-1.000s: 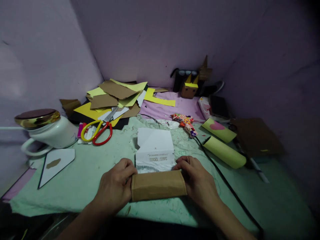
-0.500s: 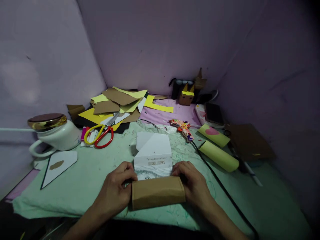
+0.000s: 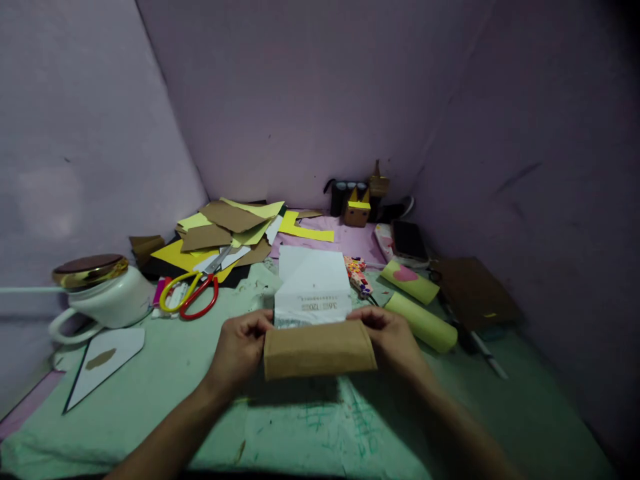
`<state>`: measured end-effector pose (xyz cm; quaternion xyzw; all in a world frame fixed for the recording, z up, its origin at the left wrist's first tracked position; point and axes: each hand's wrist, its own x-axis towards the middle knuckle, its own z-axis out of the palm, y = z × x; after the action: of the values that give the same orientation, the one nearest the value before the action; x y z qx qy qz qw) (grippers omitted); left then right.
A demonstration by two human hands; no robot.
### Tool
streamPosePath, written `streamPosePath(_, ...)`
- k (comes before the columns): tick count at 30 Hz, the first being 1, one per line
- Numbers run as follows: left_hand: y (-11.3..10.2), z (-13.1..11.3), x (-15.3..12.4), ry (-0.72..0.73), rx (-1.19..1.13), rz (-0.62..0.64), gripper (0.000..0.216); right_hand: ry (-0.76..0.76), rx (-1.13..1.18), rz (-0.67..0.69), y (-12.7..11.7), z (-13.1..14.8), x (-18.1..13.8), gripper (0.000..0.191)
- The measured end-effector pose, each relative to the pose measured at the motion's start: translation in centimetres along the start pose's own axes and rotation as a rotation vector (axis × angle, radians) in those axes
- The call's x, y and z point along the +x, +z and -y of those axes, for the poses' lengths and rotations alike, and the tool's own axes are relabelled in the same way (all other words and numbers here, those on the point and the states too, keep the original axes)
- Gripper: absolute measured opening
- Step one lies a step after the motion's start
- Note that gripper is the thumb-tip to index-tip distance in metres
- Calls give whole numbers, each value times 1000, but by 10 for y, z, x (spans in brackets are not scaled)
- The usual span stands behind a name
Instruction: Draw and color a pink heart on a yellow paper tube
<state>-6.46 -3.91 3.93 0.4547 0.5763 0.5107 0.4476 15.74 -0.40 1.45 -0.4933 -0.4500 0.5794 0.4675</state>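
Observation:
Both my hands hold a brown paper roll (image 3: 319,349) with a white printed sheet (image 3: 313,287) sticking up out of it. My left hand (image 3: 240,350) grips the roll's left end with its fingers curled round it. At the right end my right hand (image 3: 393,340) grips in the same way. The roll is lifted a little above the green mat (image 3: 165,373) and casts a shadow on it.
Red and yellow scissors (image 3: 193,293) lie left of centre by a pile of brown and yellow paper (image 3: 225,223). A white jar with a gold lid (image 3: 95,290) stands far left. Two yellow-green tubes (image 3: 420,322), a patterned glue gun (image 3: 357,273) and a phone (image 3: 409,240) lie right.
Both hands have raised the brown roll and white sheet off the mat and away from me. The camera has tilted, so the desk things sit lower in view.

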Motion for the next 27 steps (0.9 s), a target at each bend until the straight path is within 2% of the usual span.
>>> streamPosePath(3, 7, -3, 38, -16, -37, -33, 5, 16, 58, 9, 6, 10, 31, 27)
streamPosePath(6, 13, 5, 59, -60, -87, -40, 8, 33, 67, -29, 14, 3, 51, 30)
streamPosePath(10, 11, 11, 55, -4, -81, -3, 10, 37, 67, -57, 15, -11, 50, 31)
streamPosePath(13, 5, 4, 45, 118, -26, 32, 9, -34, 79, -23, 12, -2, 38, 33)
streamPosePath(17, -2, 1, 30, 284, 89, 81, 6, -186, 28, 17, 3, 9, 19, 16)
streamPosePath(20, -8, 15, 12, 464, 355, 156, 13, -360, -214, 5, -8, -7, 1, 5)
streamPosePath(22, -13, 27, -1, 573, 524, 193, 19, -487, -464, 26, -18, -23, -14, 18)
streamPosePath(24, -17, 37, -10, 623, 603, 190, 22, -599, -634, 31, -25, -31, -30, 33)
streamPosePath(27, -19, 46, -13, 634, 660, 185, 23, -696, -810, 33, -28, -24, -46, 41)
